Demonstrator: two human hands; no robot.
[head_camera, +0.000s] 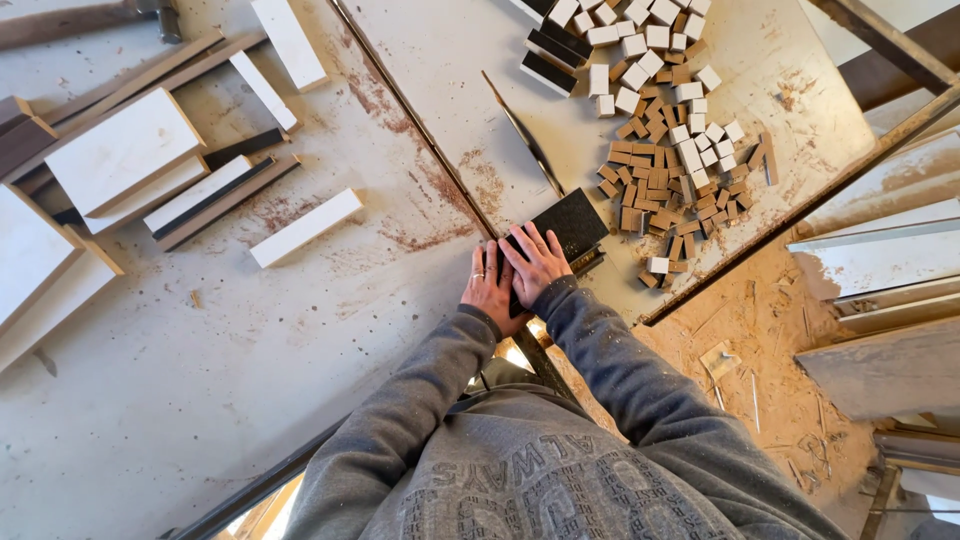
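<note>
- Head view, looking straight down: both hands lie flat on a small dark board (572, 224) at the near edge of the saw table (440, 60), the left hand (492, 287) just beside the right hand (537, 262) and partly tucked under it.
- The fingers of both hands are spread and pressed down on the board rather than curled round it; nothing is pinched or gripped. To my eye this flat press is there to keep the piece from sliding or lifting.
- The board sits just right of the long groove (420, 120) that runs slantwise across the table, with its far corner close to the thin blade (528, 140); the palms stay on the near half, away from that blade.
- Beyond the blade lies a heap of small cut blocks (665, 150), white-faced and brown ones mixed, spread loosely as if pushed out of the way once cut.
- To the left, well apart from the hands, white-faced offcuts (125, 150) and narrow strips (305, 228) lie scattered and overlapping.
- The table top is pale, scuffed and marked with rusty reddish stains.
- The floor (760, 340) at the right is covered in sawdust and chips; grey panels (880, 260) lean or lie there, so this reads as a woodworking shop.
- Grey sweatshirt sleeves (600, 360) carry fine dust.
</note>
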